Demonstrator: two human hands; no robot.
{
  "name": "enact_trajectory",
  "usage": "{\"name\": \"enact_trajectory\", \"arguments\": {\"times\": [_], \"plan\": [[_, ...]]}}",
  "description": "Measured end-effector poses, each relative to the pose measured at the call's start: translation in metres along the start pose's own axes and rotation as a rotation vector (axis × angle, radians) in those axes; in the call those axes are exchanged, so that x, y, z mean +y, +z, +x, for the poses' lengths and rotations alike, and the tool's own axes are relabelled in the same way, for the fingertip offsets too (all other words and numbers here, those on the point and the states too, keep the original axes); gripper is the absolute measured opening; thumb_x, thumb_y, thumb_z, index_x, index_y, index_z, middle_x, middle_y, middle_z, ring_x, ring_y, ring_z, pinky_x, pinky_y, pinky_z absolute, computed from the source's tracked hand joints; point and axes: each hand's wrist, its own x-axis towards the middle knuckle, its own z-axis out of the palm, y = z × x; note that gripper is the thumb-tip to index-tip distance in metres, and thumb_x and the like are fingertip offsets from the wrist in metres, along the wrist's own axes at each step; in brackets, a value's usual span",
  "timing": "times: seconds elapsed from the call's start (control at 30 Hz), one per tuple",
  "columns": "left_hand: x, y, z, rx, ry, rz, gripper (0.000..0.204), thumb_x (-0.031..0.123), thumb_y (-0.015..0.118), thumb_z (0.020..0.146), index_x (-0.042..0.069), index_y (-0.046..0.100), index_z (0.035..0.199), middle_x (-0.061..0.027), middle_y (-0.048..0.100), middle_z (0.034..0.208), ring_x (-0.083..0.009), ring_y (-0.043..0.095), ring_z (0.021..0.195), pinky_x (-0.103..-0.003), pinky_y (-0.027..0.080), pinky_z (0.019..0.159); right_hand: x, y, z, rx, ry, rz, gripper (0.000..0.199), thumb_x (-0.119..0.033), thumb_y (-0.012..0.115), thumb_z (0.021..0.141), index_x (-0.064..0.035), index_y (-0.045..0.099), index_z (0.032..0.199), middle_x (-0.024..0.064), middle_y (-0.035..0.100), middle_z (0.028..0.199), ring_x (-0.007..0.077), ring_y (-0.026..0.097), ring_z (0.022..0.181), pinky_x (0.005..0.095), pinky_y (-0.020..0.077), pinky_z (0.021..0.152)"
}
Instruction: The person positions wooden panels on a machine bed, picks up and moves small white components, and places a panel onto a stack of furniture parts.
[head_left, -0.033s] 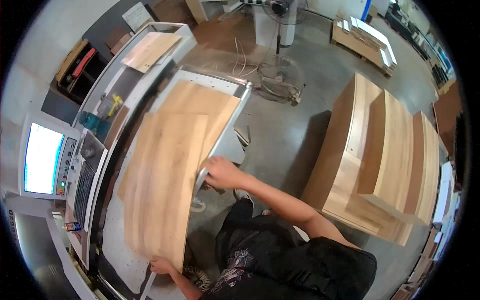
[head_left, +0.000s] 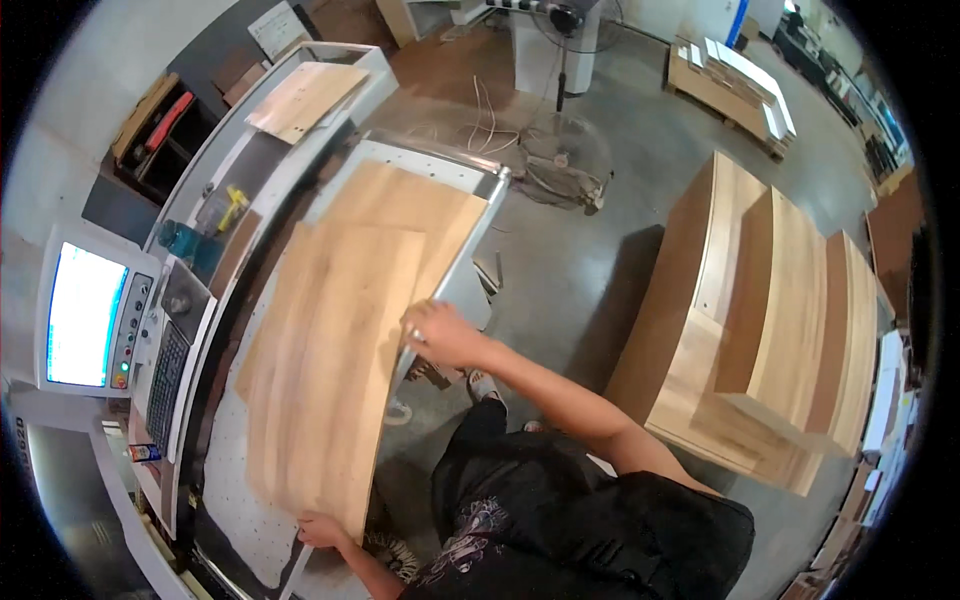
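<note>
A large wood-grain panel [head_left: 330, 370] lies on top of another wood-grain panel [head_left: 452, 208], which shows at the far end and along the left edge. Both rest at a slight angle to each other on a white machine bed [head_left: 232, 470] dotted with small holes. At the panel's near corner, my left hand [head_left: 322, 530] is closed on the edge. My right hand [head_left: 440, 334] has its fingers curled at the right edge of the top panel, about midway along; its fingertips are partly hidden.
On the left stand a lit monitor [head_left: 85, 315], a keyboard [head_left: 167, 385] and a teal jug [head_left: 185, 242]. Stacked wood-grain boxes [head_left: 740, 330] stand on the floor to the right. A standing fan [head_left: 562, 140] and loose cables are beyond the bed. White strips lie on a pallet [head_left: 715, 95] far right.
My right hand has shifted slightly farther along the panel's edge, its fingers more over the top. My left hand stays at the near corner.
</note>
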Motion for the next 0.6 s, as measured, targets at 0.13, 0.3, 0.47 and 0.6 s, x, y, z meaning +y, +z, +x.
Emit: {"name": "enact_trajectory", "arguments": {"times": [0.13,0.3,0.47,0.6], "plan": [[0.026,0.012,0.044,0.054,0.005,-0.144,0.053,0.046,0.040,0.104,0.003,0.065,0.122,-0.0281,0.060,0.104,-0.0479,0.056,0.099,-0.057,0.046,0.087,0.048,0.013,0.084,0.233,0.046,-0.243,0.048,-0.026,0.066,0.084,0.0019,0.057,0.123,0.0224,0.058,0.127,0.0403,0.051,0.125,0.0511,0.0395,0.106],[0.068,0.012,0.084,-0.026,0.112,-0.388,0.052,0.041,0.043,0.106,-0.001,0.062,0.127,-0.0306,0.058,0.103,-0.0487,0.055,0.098,-0.055,0.044,0.090,0.118,0.006,0.145,0.235,0.296,-0.452,0.065,-0.039,0.072,0.084,0.0021,0.052,0.131,0.0233,0.050,0.139,0.0407,0.042,0.134,0.0528,0.0327,0.112],[0.114,0.024,0.076,-0.050,0.115,-0.579,0.049,0.035,0.045,0.106,-0.007,0.060,0.126,-0.0335,0.056,0.104,-0.0499,0.053,0.101,-0.054,0.043,0.093,0.159,-0.019,0.172,0.425,0.293,-0.448,0.074,-0.051,0.075,0.082,0.0016,0.054,0.129,0.0244,0.050,0.137,0.0420,0.041,0.134,0.0524,0.0322,0.112],[0.132,0.059,0.070,0.161,0.448,-0.445,0.050,0.035,0.045,0.107,-0.010,0.059,0.125,-0.0355,0.056,0.109,-0.0508,0.052,0.104,-0.055,0.043,0.094,0.176,-0.049,0.188,0.333,0.479,-0.427,0.063,-0.049,0.077,0.082,0.0019,0.061,0.115,0.0257,0.062,0.119,0.0427,0.056,0.116,0.0508,0.0454,0.099]]}}
